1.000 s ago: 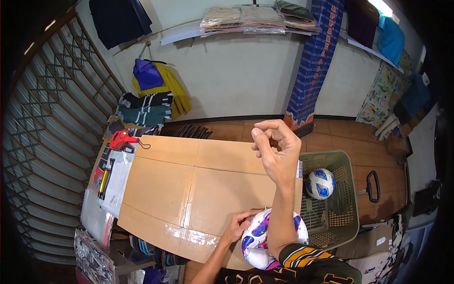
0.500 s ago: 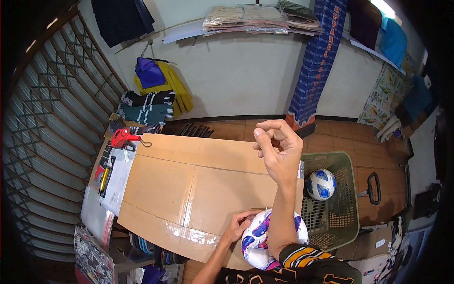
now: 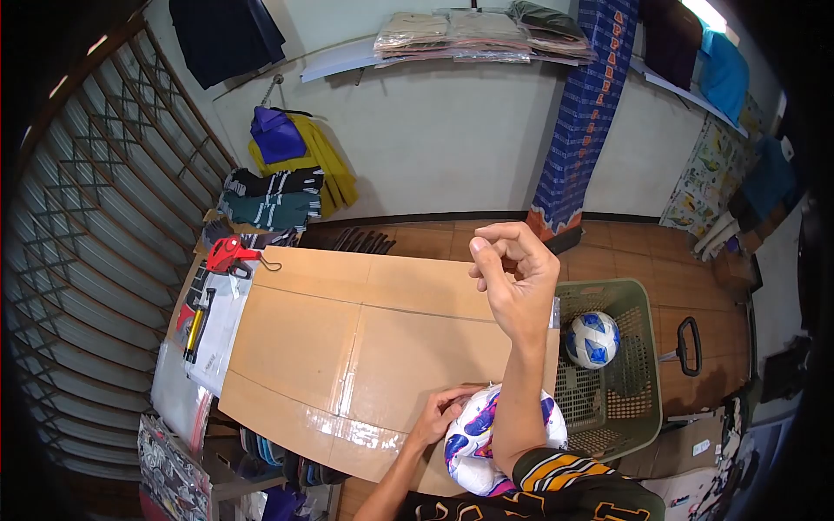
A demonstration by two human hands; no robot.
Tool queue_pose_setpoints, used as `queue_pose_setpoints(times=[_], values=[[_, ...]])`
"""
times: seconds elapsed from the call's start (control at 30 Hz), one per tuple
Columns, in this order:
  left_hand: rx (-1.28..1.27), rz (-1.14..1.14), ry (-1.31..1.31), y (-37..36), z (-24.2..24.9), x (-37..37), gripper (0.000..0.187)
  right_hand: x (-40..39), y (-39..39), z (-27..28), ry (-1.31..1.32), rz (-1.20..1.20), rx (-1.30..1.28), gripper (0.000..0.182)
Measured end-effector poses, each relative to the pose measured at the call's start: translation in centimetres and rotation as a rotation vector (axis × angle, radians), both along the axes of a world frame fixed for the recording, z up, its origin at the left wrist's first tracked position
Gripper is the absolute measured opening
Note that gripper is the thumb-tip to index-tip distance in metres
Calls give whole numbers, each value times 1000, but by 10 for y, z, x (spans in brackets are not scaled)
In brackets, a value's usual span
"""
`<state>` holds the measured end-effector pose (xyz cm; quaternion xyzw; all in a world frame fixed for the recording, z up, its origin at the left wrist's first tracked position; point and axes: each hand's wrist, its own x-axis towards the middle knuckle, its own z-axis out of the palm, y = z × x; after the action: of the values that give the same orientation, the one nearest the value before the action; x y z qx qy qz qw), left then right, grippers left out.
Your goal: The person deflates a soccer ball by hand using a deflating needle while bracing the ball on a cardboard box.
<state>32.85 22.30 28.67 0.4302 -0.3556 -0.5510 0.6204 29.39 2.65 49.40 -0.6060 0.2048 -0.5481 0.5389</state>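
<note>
A white soccer ball (image 3: 469, 438) with purple, blue and pink patches sits at the near edge of the cardboard, against my body. My left hand (image 3: 440, 417) grips its left side with bent fingers. Raised above the cardboard's right side is my right hand (image 3: 517, 273), its fingers curled and the thumb tip close to the index finger. Whatever that pinch may hold is too small to make out. My right forearm crosses in front of the ball and hides part of it.
A green plastic basket (image 3: 651, 373) with a blue-and-white soccer ball (image 3: 593, 339) stands right of the cardboard sheet (image 3: 295, 330). On the left lie a red tool (image 3: 230, 254) and a small yellow-and-black pump (image 3: 199, 326). A blue pillar (image 3: 578, 130) rises behind.
The view has shifted very slightly. Both hands and the ball keep practically the same positions.
</note>
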Motion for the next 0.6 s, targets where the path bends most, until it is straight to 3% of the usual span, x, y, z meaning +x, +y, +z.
queue_pose_setpoints(times=[0.6], values=[[15, -12, 40, 1, -9, 1, 85, -1, -2, -3, -6, -9, -7, 4]])
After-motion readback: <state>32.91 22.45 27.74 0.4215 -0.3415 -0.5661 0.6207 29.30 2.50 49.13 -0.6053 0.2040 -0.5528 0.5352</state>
